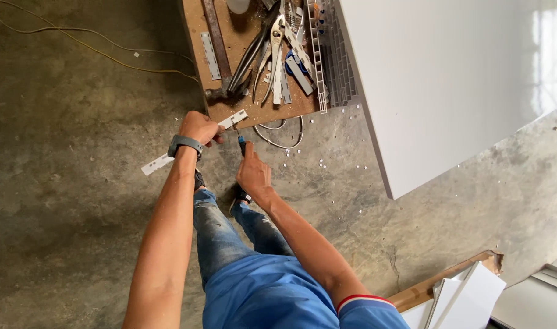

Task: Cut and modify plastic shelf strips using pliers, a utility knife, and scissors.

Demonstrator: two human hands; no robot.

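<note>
Item: white perforated strip (169, 157), long axis 8-to-2 o'clock, which I see clenched in left hand (200, 127); right hand (252, 170) grips screwdriver (242, 145), tip toward strip at 12. Bench (230, 106) beyond.

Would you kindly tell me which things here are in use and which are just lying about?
In use:
left hand holding the white strip
right hand holding the screwdriver
wooden board under the strip's end

Lying about:
pliers
hammer
white panel
yellow cable
</note>
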